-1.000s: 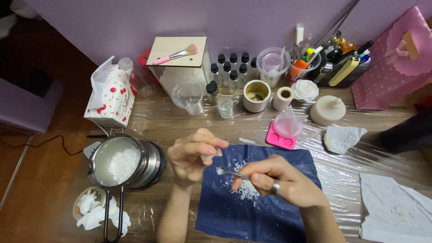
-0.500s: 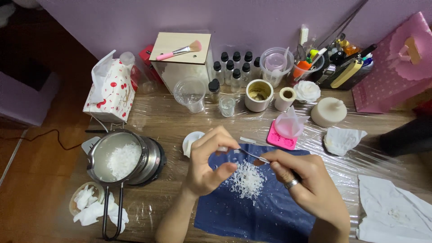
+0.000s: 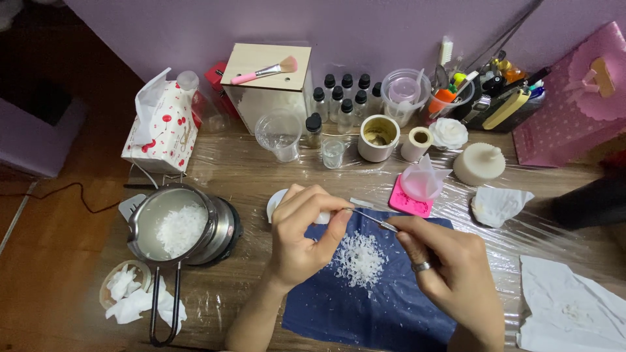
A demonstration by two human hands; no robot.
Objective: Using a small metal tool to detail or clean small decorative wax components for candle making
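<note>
Tabletop (image 3: 274, 173) of brown wood grain, covered with clear film, carries all items in view. Largest item on it is the dark blue cloth (image 3: 385, 306), spread flat at the near edge beneath both hands. To the left stands the metal pot (image 3: 171, 225) with a long black handle pointing toward the viewer; it holds white flakes and sits on a round heater. Behind the pot is a white tissue box (image 3: 160, 130) printed with red cherries, and next to it a pale wooden box (image 3: 267, 85) with a pink brush lying on its lid. A clear measuring cup (image 3: 279, 135) stands in front of the wooden box, with a row of small black-capped bottles to its right. A pink mould (image 3: 411, 202) lies just beyond the far right corner of the cloth. The left hand (image 3: 303, 238) is curled over the far edge of the cloth, thumb and forefinger pinched on the tip end of a thin metal tool (image 3: 372, 218). The right hand (image 3: 450, 274), wearing a ring, is closed on the other end of the same tool; the tool runs nearly level between the two hands, above the cloth. The pile of white wax flakes (image 3: 357, 259) lies on the middle of the cloth, directly below the tool and between the two hands, not touched by either.
</note>
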